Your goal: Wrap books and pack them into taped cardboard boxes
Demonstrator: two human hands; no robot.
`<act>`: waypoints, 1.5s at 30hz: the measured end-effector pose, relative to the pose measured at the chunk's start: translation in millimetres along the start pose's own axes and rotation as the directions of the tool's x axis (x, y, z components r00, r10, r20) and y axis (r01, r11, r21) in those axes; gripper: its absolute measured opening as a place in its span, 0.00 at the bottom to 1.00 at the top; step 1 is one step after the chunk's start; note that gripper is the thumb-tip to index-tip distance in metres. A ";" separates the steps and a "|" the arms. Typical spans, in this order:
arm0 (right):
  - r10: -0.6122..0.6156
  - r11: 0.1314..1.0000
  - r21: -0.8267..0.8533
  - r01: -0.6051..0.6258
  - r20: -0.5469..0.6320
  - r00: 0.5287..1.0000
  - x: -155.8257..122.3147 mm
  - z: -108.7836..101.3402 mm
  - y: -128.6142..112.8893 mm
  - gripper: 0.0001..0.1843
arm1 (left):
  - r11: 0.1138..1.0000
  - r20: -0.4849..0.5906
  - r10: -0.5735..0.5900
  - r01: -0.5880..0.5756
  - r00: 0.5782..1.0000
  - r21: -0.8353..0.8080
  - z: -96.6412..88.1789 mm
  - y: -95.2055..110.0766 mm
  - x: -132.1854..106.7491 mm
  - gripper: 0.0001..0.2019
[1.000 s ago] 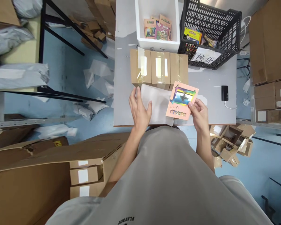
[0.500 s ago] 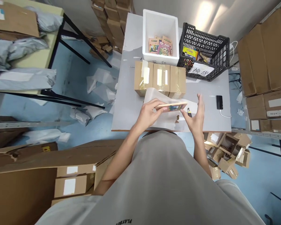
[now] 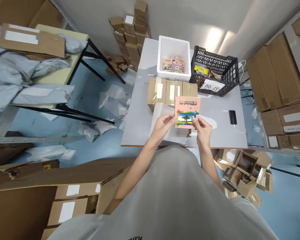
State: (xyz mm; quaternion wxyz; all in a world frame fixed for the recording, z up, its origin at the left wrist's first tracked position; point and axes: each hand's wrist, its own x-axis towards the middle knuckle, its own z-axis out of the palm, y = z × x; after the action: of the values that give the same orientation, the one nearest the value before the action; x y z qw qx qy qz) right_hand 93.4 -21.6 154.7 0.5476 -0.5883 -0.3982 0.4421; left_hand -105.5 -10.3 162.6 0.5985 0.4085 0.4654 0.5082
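Note:
Both hands hold a flat pink card pack [image 3: 187, 111] with a colourful picture, upright above the near part of the grey table [image 3: 140, 123]. My left hand [image 3: 162, 125] pinches its lower left edge. My right hand [image 3: 202, 127] grips its lower right corner. Under the hands lies a white translucent bag [image 3: 162, 115] on the table. Just behind it stands a row of taped brown boxes [image 3: 171, 91].
A white foam box [image 3: 173, 58] with several card packs and a black plastic crate [image 3: 216, 71] with a paper label stand at the table's far end. A black phone on a cable [image 3: 232, 117] lies at right. Cardboard boxes crowd the floor and shelves on both sides.
The pack passed from my right hand alone to both hands and turned over; it now stands upright facing me. My left hand left the white bag. The camera tilted up.

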 end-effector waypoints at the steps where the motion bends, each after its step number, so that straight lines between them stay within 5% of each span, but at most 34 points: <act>1: 0.002 1.000 0.008 -0.002 -0.003 1.000 -1.0 3.0 2.9 0.27 | 0.999 0.029 -0.040 0.041 0.999 -0.034 2.1 -4.7 -3.5 0.28; 8: -0.021 1.000 0.019 0.022 -0.025 0.999 -9.6 15.7 7.8 0.30 | 0.987 -0.083 -0.097 0.085 0.992 -0.139 9.5 -26.2 -9.4 0.29; 12: -0.226 0.967 -0.154 0.203 -0.149 0.963 -20.7 15.3 -7.1 0.26 | 0.989 -0.197 -0.075 0.048 0.977 -0.140 10.3 -27.4 -8.3 0.29; 15: -0.288 0.943 -0.193 0.272 -0.061 0.956 -32.1 21.9 -13.5 0.25 | 0.999 -0.264 0.032 -0.041 0.964 -0.030 15.9 -23.9 -14.4 0.25; 18: -0.236 0.958 -0.162 0.237 0.028 0.971 -39.4 33.7 -8.6 0.29 | 0.985 -0.219 0.157 -0.136 0.963 0.107 26.4 -20.9 -25.4 0.20; 22: -0.170 0.975 -0.160 0.155 -0.088 0.981 -36.2 34.5 4.1 0.28 | 0.911 -0.014 0.322 -0.305 0.947 0.277 32.2 -21.8 -34.3 0.15; 24: -0.138 0.986 -0.111 0.124 -0.130 0.982 -30.7 24.9 8.1 0.31 | 0.892 -0.051 0.355 -0.322 0.933 0.317 27.6 -24.5 -32.3 0.18; 27: -0.090 0.996 0.000 0.090 -0.101 0.991 -24.0 7.1 11.7 0.32 | 0.964 -0.184 0.217 -0.180 0.959 0.196 18.6 -31.2 -25.1 0.27; 30: -0.048 0.996 0.068 0.051 -0.044 0.998 -21.8 -4.4 16.3 0.32 | 0.995 -0.061 -0.042 0.036 0.997 -0.096 19.6 -39.7 -21.6 0.34; 32: -0.034 0.996 0.078 0.035 -0.009 0.999 -21.2 -8.5 20.2 0.32 | 0.979 -0.002 -0.096 0.094 0.995 -0.181 27.2 -45.2 -23.3 0.33; 35: -0.024 0.997 0.077 0.022 0.015 1.000 -19.4 -14.4 24.4 0.32 | 0.986 -0.077 -0.082 0.070 0.994 -0.148 41.0 -52.2 -27.9 0.30; 41: -0.144 0.989 0.006 0.146 -0.128 0.981 -23.6 -32.0 20.8 0.36 | 0.989 -0.255 0.131 -0.107 0.958 0.103 59.4 -60.5 -34.7 0.25; 45: -0.116 0.993 -0.037 0.116 -0.001 0.993 -35.2 -33.7 17.6 0.34 | 0.871 -0.191 0.418 -0.333 0.888 0.362 79.7 -66.6 -41.3 0.16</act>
State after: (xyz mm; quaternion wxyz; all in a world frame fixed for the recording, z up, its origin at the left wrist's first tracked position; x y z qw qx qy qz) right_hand 115.1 -66.4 140.4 0.5622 -0.5749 -0.4388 0.4010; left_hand -14.9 -62.3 123.0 0.3460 0.5120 0.5273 0.5832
